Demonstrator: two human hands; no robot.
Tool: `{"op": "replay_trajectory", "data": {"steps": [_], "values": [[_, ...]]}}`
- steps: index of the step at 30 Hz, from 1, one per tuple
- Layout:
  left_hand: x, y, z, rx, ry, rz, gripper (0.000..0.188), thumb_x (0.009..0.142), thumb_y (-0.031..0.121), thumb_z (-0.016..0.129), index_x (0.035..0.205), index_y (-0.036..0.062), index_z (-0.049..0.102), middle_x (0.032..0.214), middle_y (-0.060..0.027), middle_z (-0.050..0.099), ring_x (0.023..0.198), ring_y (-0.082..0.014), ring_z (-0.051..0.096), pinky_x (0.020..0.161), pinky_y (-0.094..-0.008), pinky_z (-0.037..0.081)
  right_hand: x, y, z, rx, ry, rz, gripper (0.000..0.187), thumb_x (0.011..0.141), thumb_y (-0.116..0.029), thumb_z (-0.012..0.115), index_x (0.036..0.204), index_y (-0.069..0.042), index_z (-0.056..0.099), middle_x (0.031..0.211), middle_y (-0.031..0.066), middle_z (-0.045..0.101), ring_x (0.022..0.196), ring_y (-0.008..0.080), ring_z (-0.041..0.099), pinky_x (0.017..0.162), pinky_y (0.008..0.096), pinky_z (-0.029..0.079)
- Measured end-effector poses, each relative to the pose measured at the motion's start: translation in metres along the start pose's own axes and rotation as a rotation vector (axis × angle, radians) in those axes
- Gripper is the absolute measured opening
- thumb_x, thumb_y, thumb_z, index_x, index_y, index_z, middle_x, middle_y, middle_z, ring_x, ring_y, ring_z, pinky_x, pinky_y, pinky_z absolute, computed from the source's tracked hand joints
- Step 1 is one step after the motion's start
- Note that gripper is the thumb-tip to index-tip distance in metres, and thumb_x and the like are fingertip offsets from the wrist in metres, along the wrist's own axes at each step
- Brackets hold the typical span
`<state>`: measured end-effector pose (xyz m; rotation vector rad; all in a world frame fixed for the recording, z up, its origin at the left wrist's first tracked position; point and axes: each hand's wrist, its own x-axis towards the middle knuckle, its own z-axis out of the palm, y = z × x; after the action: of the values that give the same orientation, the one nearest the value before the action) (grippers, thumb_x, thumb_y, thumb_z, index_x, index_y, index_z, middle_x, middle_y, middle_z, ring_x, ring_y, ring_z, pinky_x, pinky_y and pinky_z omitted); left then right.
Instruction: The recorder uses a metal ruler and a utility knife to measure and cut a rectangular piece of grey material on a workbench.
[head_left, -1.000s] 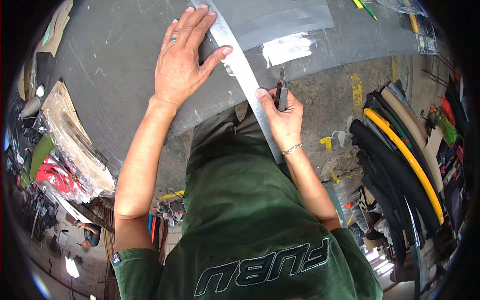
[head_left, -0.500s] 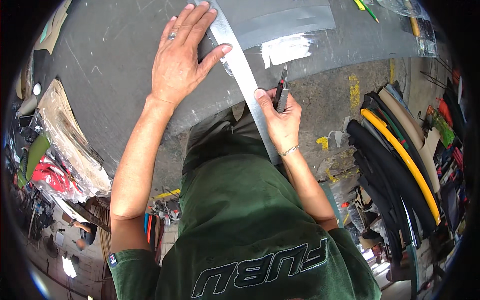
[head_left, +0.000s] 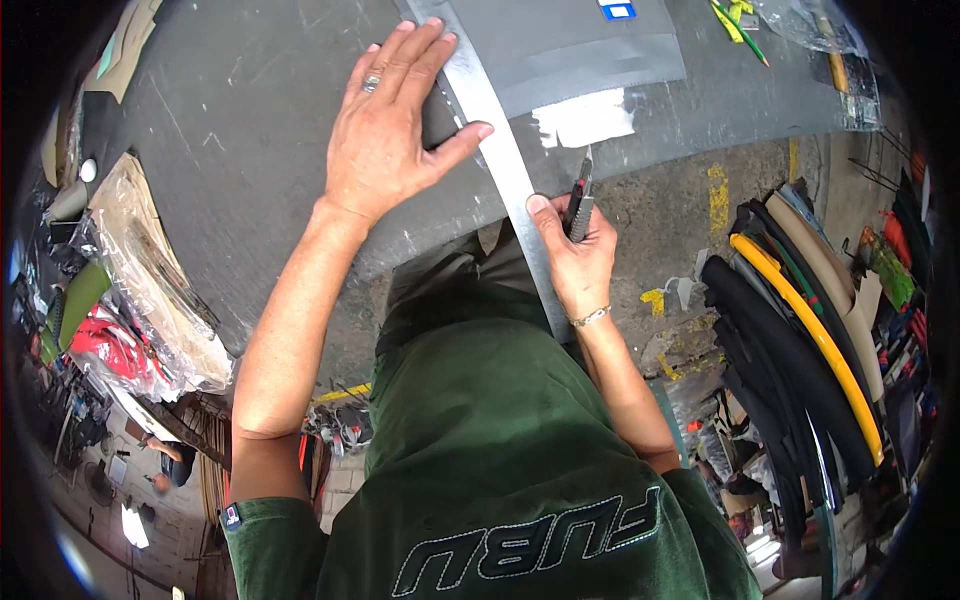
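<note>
A long metal ruler [head_left: 497, 137] slants across the dark worktable and past its near edge toward my body. My left hand [head_left: 385, 150] lies flat with fingers stretched, its thumb tip and some fingertips on the ruler's left side. The far end of my right hand's thumb rests at the ruler's right edge, just off the table. That right hand [head_left: 580, 255] is closed around a utility knife [head_left: 580, 205], its blade pointing away from me. Right of the ruler lies a grey sheet [head_left: 600, 75], with a white patch [head_left: 585, 119] nearer me on the tabletop.
The worktable [head_left: 240, 150] has a curved-looking near edge. A green pencil [head_left: 745, 38] and a blue-and-white label [head_left: 619, 10] lie at the far right. Rolls of material [head_left: 790, 330], one yellow, stand at right. Plastic-wrapped brown sheets [head_left: 150, 260] are at left. Another person [head_left: 175, 462] appears lower left.
The whole view has shifted slightly, so the table and both hands sit lower and farther right, and the label has come into sight. Hands, ruler and knife keep nearly the same arrangement.
</note>
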<state>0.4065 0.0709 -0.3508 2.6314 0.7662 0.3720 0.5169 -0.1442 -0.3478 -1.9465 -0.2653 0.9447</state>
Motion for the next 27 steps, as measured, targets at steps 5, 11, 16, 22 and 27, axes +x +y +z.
{"op": "replay_trajectory", "data": {"steps": [5, 11, 16, 22, 27], "values": [[-0.0002, -0.0031, -0.0005, 0.029, 0.034, 0.006, 0.084, 0.083, 0.061, 0.075, 0.146, 0.0097, 0.053, 0.154, -0.0083, 0.05, 0.147, -0.0286, 0.042, 0.123, -0.0497, 0.03, 0.0008, 0.0008, 0.0006, -0.03, -0.006, 0.005, 0.025, 0.093, -0.021, 0.081, 0.082, -0.004, 0.067, 0.071, -0.0084, 0.056, 0.065, 0.0026, 0.044, 0.059, 0.0228, 0.038], [-0.0008, 0.0009, -0.0021, 0.011, -0.01, -0.028, 0.084, 0.084, 0.06, 0.076, 0.146, 0.0088, 0.053, 0.155, -0.0086, 0.049, 0.148, -0.0293, 0.041, 0.123, -0.051, 0.03, -0.0013, 0.0049, -0.0012, -0.059, 0.014, -0.003, 0.024, 0.093, -0.021, 0.081, 0.082, -0.005, 0.066, 0.071, -0.0088, 0.055, 0.065, 0.0026, 0.045, 0.058, 0.0227, 0.038], [-0.0024, -0.0015, -0.0021, -0.013, -0.011, -0.024, 0.085, 0.084, 0.059, 0.076, 0.146, 0.0074, 0.051, 0.156, -0.0101, 0.046, 0.148, -0.0299, 0.04, 0.124, -0.0515, 0.03, -0.0006, 0.0063, -0.0002, -0.023, -0.007, 0.006, 0.025, 0.094, -0.022, 0.081, 0.082, -0.005, 0.066, 0.071, -0.0095, 0.054, 0.065, 0.0017, 0.043, 0.058, 0.0222, 0.036], [-0.0002, -0.0018, -0.0036, -0.028, -0.01, -0.015, 0.086, 0.084, 0.057, 0.077, 0.146, 0.0048, 0.05, 0.155, -0.012, 0.046, 0.148, -0.0313, 0.04, 0.124, -0.0525, 0.029, 0.001, 0.0036, -0.0018, -0.019, -0.015, 0.01, 0.026, 0.093, -0.022, 0.081, 0.082, -0.005, 0.065, 0.071, -0.0093, 0.054, 0.065, 0.0018, 0.043, 0.058, 0.0222, 0.036], [0.0002, -0.0023, -0.0029, -0.024, -0.006, -0.011, 0.084, 0.083, 0.056, 0.078, 0.144, 0.0035, 0.051, 0.153, -0.0124, 0.046, 0.148, -0.0319, 0.039, 0.123, -0.0533, 0.03, 0.0024, 0.0033, -0.0017, -0.025, -0.022, 0.012, 0.026, 0.093, -0.022, 0.081, 0.082, -0.005, 0.065, 0.071, -0.0091, 0.054, 0.065, 0.0019, 0.043, 0.058, 0.0224, 0.037]]}}
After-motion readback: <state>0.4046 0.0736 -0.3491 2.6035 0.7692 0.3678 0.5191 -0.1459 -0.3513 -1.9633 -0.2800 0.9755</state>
